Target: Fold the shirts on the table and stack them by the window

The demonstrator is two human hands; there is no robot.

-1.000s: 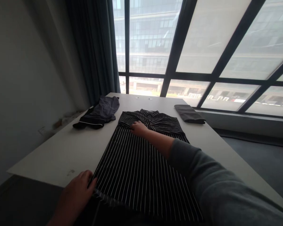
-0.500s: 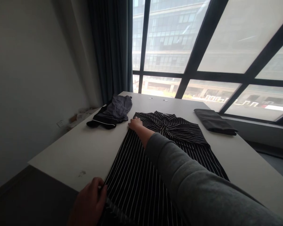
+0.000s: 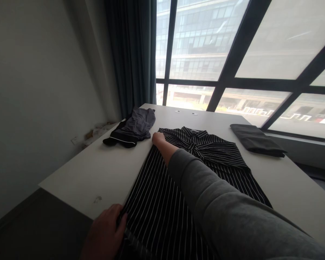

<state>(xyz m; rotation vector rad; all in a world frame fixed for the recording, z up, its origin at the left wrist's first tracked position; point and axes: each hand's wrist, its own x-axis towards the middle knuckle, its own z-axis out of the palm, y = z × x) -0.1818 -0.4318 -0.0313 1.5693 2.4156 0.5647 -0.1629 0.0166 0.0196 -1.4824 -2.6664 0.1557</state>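
A black dress (image 3: 162, 195) with thin white stripes lies spread on the white table, its collar toward the window. Fabric is knotted at its chest, and its lower part runs out of the bottom of the view. My right hand (image 3: 158, 138) reaches across it and is closed on its upper left edge, near the shoulder. At the near left, my left hand (image 3: 107, 227) grips the dress's side edge between thumb and fingers, by the table's front edge. My right forearm, in a grey sleeve, covers part of the skirt.
On the white table (image 3: 97, 169), a crumpled grey and black garment (image 3: 138, 124) lies at the left. A folded dark grey cloth (image 3: 256, 140) lies at the right. Large windows (image 3: 197, 43) and a dark curtain (image 3: 132, 54) stand behind; a wall is at the left.
The fingers of my right hand have curled closed on the dress's upper edge. My left hand keeps its hold at the side edge. The whole view has shifted slightly.
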